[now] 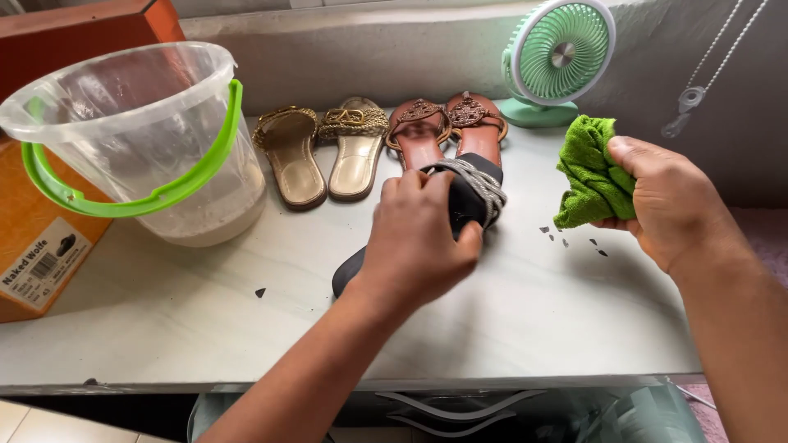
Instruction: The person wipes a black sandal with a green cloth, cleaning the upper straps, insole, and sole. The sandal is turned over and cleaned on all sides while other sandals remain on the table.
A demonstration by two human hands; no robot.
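My left hand (420, 238) grips the black sandal (468, 193) at mid-worktop, my right hand (669, 201) squeezes the cloth (593, 172). Wiping hard, I think, could knock the 2 brown sandals (447, 131) behind.

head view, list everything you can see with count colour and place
black sandal: 1, black with grey straps, mid-table, held
green cloth: 1, bunched, right of it
gold sandals: 2, back centre
brown sandals: 2, beside the gold pair
bucket: 1, clear with green handle, back left
fan: 1, mint green, back right
cardboard box: 1, orange-brown, left edge
table: 1, pale grey
left hand: 1, gripping the black sandal
right hand: 1, clutching the green cloth
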